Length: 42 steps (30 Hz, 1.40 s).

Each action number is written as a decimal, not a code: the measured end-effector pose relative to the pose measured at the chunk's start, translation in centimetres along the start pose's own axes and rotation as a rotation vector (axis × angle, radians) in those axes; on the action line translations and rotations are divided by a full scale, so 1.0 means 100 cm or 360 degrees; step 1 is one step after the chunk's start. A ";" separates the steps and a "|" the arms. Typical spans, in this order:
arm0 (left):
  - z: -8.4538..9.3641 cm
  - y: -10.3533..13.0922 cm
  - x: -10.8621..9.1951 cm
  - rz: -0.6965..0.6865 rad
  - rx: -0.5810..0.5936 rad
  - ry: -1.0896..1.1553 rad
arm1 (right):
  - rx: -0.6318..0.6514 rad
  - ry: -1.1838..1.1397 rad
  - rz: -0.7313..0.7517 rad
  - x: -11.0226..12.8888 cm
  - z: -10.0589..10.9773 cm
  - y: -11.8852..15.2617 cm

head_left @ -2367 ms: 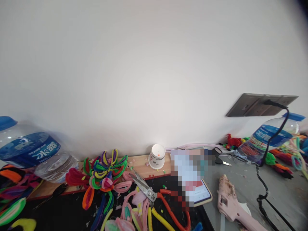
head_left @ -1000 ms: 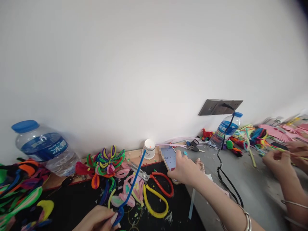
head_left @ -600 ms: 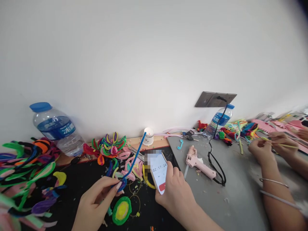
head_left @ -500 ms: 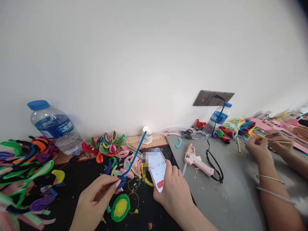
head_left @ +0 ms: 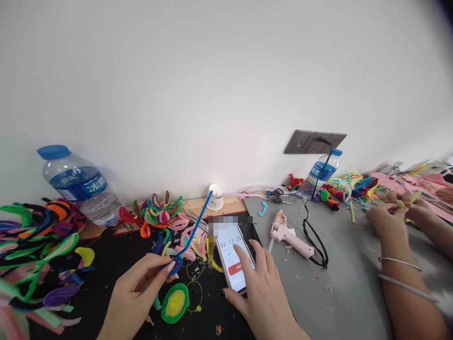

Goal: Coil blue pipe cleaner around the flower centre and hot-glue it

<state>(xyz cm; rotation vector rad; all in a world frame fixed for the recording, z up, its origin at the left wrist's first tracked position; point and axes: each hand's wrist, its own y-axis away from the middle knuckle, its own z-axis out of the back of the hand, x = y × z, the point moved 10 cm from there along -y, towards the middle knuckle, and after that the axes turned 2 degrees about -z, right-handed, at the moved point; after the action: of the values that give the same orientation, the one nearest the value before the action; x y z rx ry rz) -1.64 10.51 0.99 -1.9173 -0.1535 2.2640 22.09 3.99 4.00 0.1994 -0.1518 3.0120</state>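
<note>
My left hand (head_left: 139, 288) is closed in a pinch on a blue pipe cleaner (head_left: 196, 225), its lower end wound into a flat coil and its free end pointing up and right. Fingers apart, my right hand (head_left: 260, 283) lies over the lower right of a phone (head_left: 230, 257). The index finger is over the screen, which shows a running time and a red button; I cannot tell if it touches. The thumb is beside the phone's lower left corner. Below the coil, a green and yellow oval pipe cleaner disc (head_left: 175, 303) lies on the black mat (head_left: 116, 288).
Pipe cleaner pieces (head_left: 38, 264) heap at the left, before a water bottle (head_left: 81, 186). A paper cup (head_left: 215, 197) stands against the wall. Right of the phone lies a pink glue gun (head_left: 292, 240) with its cord. Another person's hands (head_left: 385, 212) work at the far right.
My right hand has loosened from the phone's side and spread its fingers over the screen. The displayed time advanced one second. My left hand keeps its pinch on the blue pipe cleaner.
</note>
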 end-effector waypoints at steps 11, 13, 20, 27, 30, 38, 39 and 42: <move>0.003 -0.002 0.001 0.0030 -0.0014 -0.0061 | 0.0030 -0.0074 -0.0017 0.002 -0.012 0.006; 0.003 -0.002 0.003 0.0028 -0.0005 -0.0063 | 0.0039 -0.0089 -0.0024 -0.001 -0.013 0.006; 0.004 -0.003 0.004 0.0036 -0.0024 -0.0034 | 0.0151 -0.0235 -0.0009 -0.016 -0.016 0.003; 0.004 -0.002 0.005 0.0062 -0.0034 -0.0029 | 0.0137 -0.0095 -0.0170 -0.003 -0.010 -0.012; 0.004 -0.003 0.004 0.0051 -0.0041 -0.0036 | 0.0127 0.0029 -0.0206 0.003 -0.010 -0.021; 0.006 -0.004 0.003 0.0047 -0.0085 0.0048 | 0.0189 -0.0152 -0.0215 -0.012 0.005 -0.050; 0.006 -0.004 0.003 0.0064 -0.0093 0.0061 | 0.0173 -0.0155 -0.0230 -0.016 0.009 -0.055; 0.006 -0.003 0.004 0.0098 -0.0097 0.0087 | 0.0060 -0.0048 -0.0262 -0.027 0.020 -0.071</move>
<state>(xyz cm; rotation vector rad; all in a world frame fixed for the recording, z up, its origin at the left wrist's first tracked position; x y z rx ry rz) -2.27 10.93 0.74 -2.0396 -0.1601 2.2674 25.91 10.48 6.24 0.2481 -0.0773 2.8507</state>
